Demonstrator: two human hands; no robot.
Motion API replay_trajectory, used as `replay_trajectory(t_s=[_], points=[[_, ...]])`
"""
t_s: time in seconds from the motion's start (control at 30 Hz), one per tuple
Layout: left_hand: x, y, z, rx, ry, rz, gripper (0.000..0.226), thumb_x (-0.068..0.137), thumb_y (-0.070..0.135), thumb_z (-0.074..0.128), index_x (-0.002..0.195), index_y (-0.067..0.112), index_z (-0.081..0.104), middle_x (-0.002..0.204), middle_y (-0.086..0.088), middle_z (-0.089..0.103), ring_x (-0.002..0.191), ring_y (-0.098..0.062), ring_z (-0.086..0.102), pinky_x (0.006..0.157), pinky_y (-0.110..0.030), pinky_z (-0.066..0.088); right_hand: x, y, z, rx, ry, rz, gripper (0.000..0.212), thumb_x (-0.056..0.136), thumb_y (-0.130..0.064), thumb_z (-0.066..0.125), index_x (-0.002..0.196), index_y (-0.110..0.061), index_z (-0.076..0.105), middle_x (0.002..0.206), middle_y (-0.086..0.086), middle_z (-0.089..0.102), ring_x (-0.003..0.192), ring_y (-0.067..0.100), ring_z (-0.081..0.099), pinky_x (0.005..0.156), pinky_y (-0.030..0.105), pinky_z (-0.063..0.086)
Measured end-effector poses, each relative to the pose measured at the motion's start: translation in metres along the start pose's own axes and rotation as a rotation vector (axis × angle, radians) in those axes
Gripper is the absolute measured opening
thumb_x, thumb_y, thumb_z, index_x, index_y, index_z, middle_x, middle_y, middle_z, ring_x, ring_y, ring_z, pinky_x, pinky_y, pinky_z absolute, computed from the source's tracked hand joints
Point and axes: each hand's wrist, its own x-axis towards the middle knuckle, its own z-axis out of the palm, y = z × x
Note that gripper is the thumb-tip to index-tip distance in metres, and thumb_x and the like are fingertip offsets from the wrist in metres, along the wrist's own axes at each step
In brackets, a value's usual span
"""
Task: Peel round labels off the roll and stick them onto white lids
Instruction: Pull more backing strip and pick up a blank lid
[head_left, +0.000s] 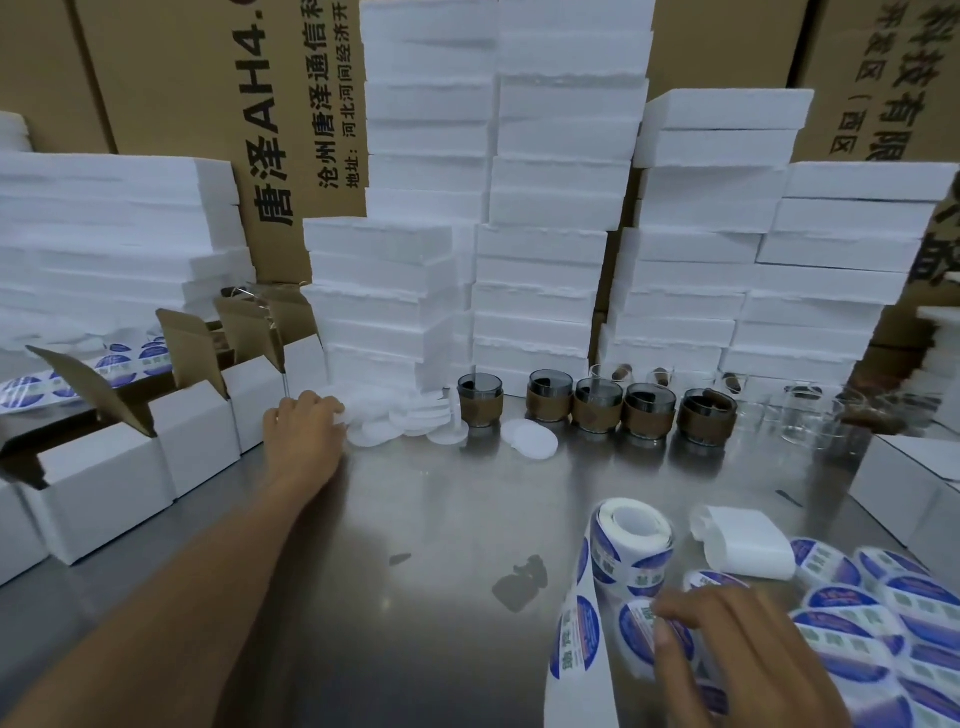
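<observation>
A: Item: white lids (384, 423), loose pile at left hand (304, 426) fingertips; fingers curl onto one. Roll (634, 535): just beyond right hand (727, 644)

B: Right hand: lies over a round label (638, 621); grip cannot be told. Advice: lift a single lid, carry it beside the roll
</observation>
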Motion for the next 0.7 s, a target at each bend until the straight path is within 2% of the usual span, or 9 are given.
replay_trajectory(t_s=[0.1,0.17,0.27,0.37,0.43,0.53,0.6,0.7], points=[[-0.001,0.000,-0.004,0.041,0.050,0.052,0.027,0.096,0.022,0.049,0.118,0.015,0.064,0.116,-0.009,0.062,0.107,-0.028,0.054,0.096,-0.039,0.033,0.000,-0.002,-0.003,0.010,-0.006,0.036,0.024,0.074,-0.020,0.048,0.062,-0.012,0.067,0.061,0.002,0.062,0.051,0.022,0.058,0.057,0.022,0.040],[-0.005,0.001,-0.008,0.027,0.073,0.095,0.025,0.096,0.024,0.050,0.111,0.014,0.067,0.107,-0.008,0.065,0.100,-0.027,0.056,0.094,-0.039,0.033,-0.001,-0.003,-0.004,0.040,-0.011,0.062,0.019,0.073,-0.018,0.052,0.065,-0.011,0.068,0.063,0.001,0.063,0.054,0.022,0.060,0.060,0.023,0.040],[-0.017,0.005,-0.018,-0.068,0.114,0.128,0.022,0.094,0.026,0.055,0.100,0.013,0.071,0.107,-0.008,0.067,0.100,-0.027,0.057,0.096,-0.041,0.030,-0.002,-0.003,-0.004,0.014,0.006,0.059,0.026,0.074,-0.024,0.047,0.066,-0.010,0.068,0.064,0.003,0.064,0.054,0.021,0.059,0.061,0.020,0.041],[-0.034,0.015,-0.034,-0.212,0.162,0.127,0.022,0.092,0.026,0.059,0.098,0.010,0.072,0.112,-0.009,0.065,0.105,-0.029,0.056,0.094,-0.040,0.032,-0.001,-0.005,-0.008,0.034,0.016,0.071,0.023,0.075,-0.021,0.050,0.067,-0.008,0.067,0.065,0.004,0.063,0.055,0.021,0.059,0.053,0.026,0.047],[-0.051,0.030,-0.051,-0.442,0.152,0.074,0.023,0.092,0.026,0.059,0.098,0.007,0.070,0.109,-0.009,0.065,0.103,-0.028,0.057,0.088,-0.036,0.037,-0.001,-0.006,-0.011,0.036,0.015,0.097,0.013,0.072,-0.017,0.058,0.069,-0.008,0.067,0.066,0.004,0.063,0.056,0.021,0.059,0.052,0.028,0.048],[-0.088,0.062,-0.078,-0.864,0.039,-0.013,0.021,0.093,0.024,0.057,0.084,0.008,0.067,0.085,-0.003,0.066,0.085,-0.020,0.060,0.069,-0.021,0.042,-0.004,-0.007,-0.014,0.046,-0.017,0.132,0.019,0.077,-0.021,0.052,0.074,-0.007,0.066,0.069,0.004,0.063,0.060,0.020,0.057,0.061,0.021,0.040],[-0.115,0.082,-0.096,-1.077,-0.007,-0.049,0.016,0.093,0.021,0.057,0.082,0.014,0.067,0.082,0.002,0.067,0.081,-0.014,0.061,0.069,-0.020,0.043,-0.004,-0.008,-0.017,0.072,-0.025,0.152,0.024,0.079,-0.023,0.048,0.077,-0.006,0.065,0.071,0.004,0.063,0.061,0.020,0.057,0.066,0.024,0.036],[-0.154,0.104,-0.118,-1.300,-0.058,-0.054,0.019,0.092,0.021,0.057,0.082,0.035,0.066,0.080,0.020,0.069,0.078,0.004,0.064,0.071,-0.015,0.050,-0.007,-0.012,-0.024,0.137,0.000,0.199,0.026,0.080,-0.024,0.044,0.075,-0.005,0.062,0.067,0.002,0.059,0.058,0.020,0.054,0.062,0.024,0.039]])
